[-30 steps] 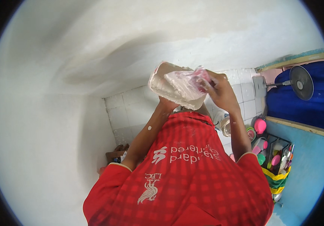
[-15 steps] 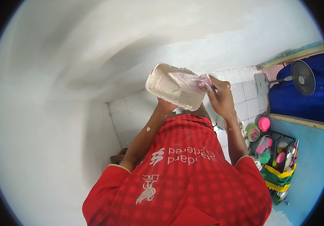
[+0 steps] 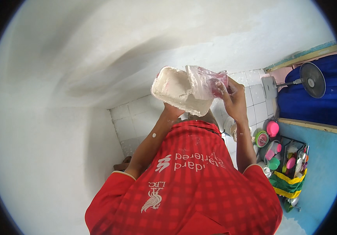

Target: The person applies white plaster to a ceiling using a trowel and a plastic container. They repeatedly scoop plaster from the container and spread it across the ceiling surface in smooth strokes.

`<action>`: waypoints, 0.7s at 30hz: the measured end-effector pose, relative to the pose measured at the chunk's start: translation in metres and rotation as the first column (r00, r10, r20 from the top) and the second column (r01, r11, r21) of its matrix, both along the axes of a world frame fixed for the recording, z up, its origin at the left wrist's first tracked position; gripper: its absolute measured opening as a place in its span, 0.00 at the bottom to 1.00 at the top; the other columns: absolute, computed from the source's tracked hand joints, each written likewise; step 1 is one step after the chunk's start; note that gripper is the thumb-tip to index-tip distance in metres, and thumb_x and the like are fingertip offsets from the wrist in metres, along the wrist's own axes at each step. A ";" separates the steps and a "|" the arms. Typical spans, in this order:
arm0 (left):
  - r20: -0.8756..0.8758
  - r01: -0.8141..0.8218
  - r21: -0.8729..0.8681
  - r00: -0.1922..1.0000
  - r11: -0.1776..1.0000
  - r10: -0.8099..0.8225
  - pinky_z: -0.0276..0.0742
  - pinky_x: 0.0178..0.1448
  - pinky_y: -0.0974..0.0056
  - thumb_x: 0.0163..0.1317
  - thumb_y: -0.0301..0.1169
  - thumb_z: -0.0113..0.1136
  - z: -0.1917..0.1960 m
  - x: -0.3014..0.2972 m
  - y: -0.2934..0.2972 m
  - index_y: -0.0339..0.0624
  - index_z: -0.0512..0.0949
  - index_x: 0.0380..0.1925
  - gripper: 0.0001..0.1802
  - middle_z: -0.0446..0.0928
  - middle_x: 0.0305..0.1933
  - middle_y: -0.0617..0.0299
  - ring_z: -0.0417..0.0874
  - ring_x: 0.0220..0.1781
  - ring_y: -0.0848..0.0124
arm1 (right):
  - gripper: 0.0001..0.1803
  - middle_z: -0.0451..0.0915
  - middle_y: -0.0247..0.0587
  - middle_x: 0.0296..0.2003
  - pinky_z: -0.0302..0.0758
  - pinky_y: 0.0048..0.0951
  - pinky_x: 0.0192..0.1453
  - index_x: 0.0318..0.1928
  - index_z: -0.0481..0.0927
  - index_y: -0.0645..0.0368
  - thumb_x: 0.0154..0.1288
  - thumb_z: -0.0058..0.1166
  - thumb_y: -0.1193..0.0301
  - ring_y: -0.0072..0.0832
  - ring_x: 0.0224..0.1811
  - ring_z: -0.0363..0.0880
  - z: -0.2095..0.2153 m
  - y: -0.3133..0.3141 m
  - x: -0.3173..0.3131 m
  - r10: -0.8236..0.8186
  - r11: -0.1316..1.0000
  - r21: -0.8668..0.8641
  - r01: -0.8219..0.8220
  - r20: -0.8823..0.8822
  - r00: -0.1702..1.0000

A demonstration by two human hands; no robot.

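Note:
My left hand [image 3: 173, 110] grips a rectangular tub [image 3: 161, 98] from below and along its near side. White paste, probably filler or plaster, coats the tub's walls and lies inside it. Over the tub's right part, my right hand [image 3: 235, 97] is closed around a broad putty knife [image 3: 207, 83], reddish and heavily smeared with white. A thick ridge of paste runs along the blade's left edge. The blade overlaps the tub's right rim; whether it touches the rim I cannot tell. Most of my left fingers are hidden beneath the tub.
A white wall [image 3: 129, 51] with greyish damp-looking patches rises ahead. White tiles [image 3: 254, 92] cover the floor below. To the right stand a fan [image 3: 312, 80] before a blue cloth [image 3: 293, 102], and a dish rack [image 3: 293, 145] with bowls and utensils. A whitish container [image 3: 229, 127] stands beside my right forearm.
The putty knife has turned and shifted right; its blade now shows broad and upright with paste along the edge, where before it pointed left into the tub. The tub stays nearly still.

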State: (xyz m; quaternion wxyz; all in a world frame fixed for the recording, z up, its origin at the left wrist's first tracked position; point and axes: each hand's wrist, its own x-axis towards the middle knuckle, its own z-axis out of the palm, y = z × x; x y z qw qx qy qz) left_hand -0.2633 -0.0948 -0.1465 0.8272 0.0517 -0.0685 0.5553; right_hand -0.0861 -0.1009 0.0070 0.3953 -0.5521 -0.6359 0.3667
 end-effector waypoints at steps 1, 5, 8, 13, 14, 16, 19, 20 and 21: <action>0.023 0.008 -0.007 1.000 1.000 -0.008 0.58 0.68 0.42 0.60 0.64 0.41 -0.002 0.000 -0.001 0.53 0.58 0.65 0.40 0.60 0.68 0.57 0.62 0.68 0.55 | 0.13 0.83 0.46 0.31 0.76 0.28 0.34 0.45 0.79 0.66 0.66 0.51 0.68 0.27 0.30 0.81 0.001 -0.001 -0.001 -0.019 1.000 -0.018 0.019 -0.004 1.000; -0.051 -0.038 0.050 0.998 0.998 0.041 0.59 0.69 0.43 0.62 0.62 0.40 -0.014 0.002 -0.006 0.52 0.58 0.65 0.38 0.60 0.67 0.56 0.62 0.68 0.56 | 0.16 0.82 0.40 0.31 0.75 0.26 0.34 0.44 0.79 0.67 0.69 0.48 0.65 0.21 0.33 0.78 -0.002 -0.003 -0.003 -0.087 0.995 -0.058 0.082 -0.089 0.992; -0.039 -0.026 0.047 0.999 0.999 0.028 0.59 0.68 0.44 0.63 0.61 0.39 -0.017 0.005 -0.006 0.51 0.59 0.64 0.36 0.61 0.67 0.56 0.64 0.67 0.56 | 0.18 0.80 0.37 0.30 0.74 0.24 0.34 0.43 0.79 0.68 0.70 0.47 0.63 0.19 0.32 0.76 -0.001 0.000 0.002 -0.130 0.991 -0.044 0.126 -0.104 0.986; 0.064 0.017 -0.019 0.998 1.000 -0.016 0.61 0.67 0.45 0.62 0.61 0.41 -0.008 0.011 -0.001 0.51 0.63 0.62 0.35 0.66 0.64 0.57 0.66 0.65 0.57 | 0.18 0.79 0.36 0.29 0.71 0.21 0.32 0.44 0.78 0.67 0.71 0.46 0.63 0.17 0.30 0.73 -0.011 0.014 0.017 -0.341 0.939 -0.050 0.339 -0.245 0.908; 0.068 0.018 -0.067 0.998 0.998 -0.014 0.61 0.67 0.45 0.62 0.61 0.41 -0.008 0.012 -0.002 0.51 0.64 0.61 0.35 0.67 0.63 0.58 0.67 0.65 0.57 | 0.17 0.78 0.35 0.29 0.70 0.20 0.32 0.45 0.78 0.66 0.71 0.46 0.63 0.17 0.30 0.73 -0.008 0.015 0.020 -0.366 0.930 -0.088 0.358 -0.325 0.872; 0.032 -0.009 -0.080 0.999 0.997 0.012 0.61 0.67 0.45 0.62 0.62 0.42 -0.008 0.013 -0.001 0.51 0.66 0.60 0.35 0.68 0.62 0.58 0.68 0.64 0.58 | 0.17 0.77 0.33 0.29 0.68 0.19 0.30 0.47 0.76 0.66 0.71 0.46 0.64 0.16 0.29 0.73 -0.003 0.015 0.026 -0.415 0.908 -0.168 0.383 -0.472 0.778; -0.080 -0.083 -0.003 0.993 0.997 0.082 0.62 0.66 0.46 0.61 0.62 0.42 -0.011 0.015 0.001 0.51 0.66 0.60 0.35 0.69 0.62 0.59 0.69 0.63 0.58 | 0.16 0.76 0.32 0.31 0.68 0.18 0.31 0.49 0.74 0.65 0.71 0.45 0.65 0.16 0.29 0.72 -0.013 0.014 0.043 -0.394 0.919 -0.274 0.283 -0.628 0.671; -0.120 -0.106 -0.002 0.987 0.994 0.105 0.62 0.66 0.46 0.61 0.62 0.42 -0.014 0.015 0.000 0.51 0.66 0.60 0.35 0.69 0.62 0.59 0.69 0.63 0.58 | 0.15 0.76 0.33 0.35 0.68 0.19 0.35 0.51 0.72 0.64 0.70 0.46 0.66 0.17 0.34 0.73 -0.010 0.014 0.042 -0.410 0.912 -0.320 0.258 -0.666 0.623; -0.158 -0.129 0.000 0.979 0.992 0.127 0.62 0.66 0.46 0.61 0.62 0.42 -0.018 0.014 -0.002 0.51 0.66 0.60 0.35 0.69 0.62 0.59 0.69 0.63 0.59 | 0.15 0.75 0.34 0.39 0.69 0.20 0.39 0.52 0.71 0.62 0.69 0.47 0.67 0.18 0.39 0.73 -0.005 0.014 0.042 -0.429 0.902 -0.363 0.233 -0.699 0.572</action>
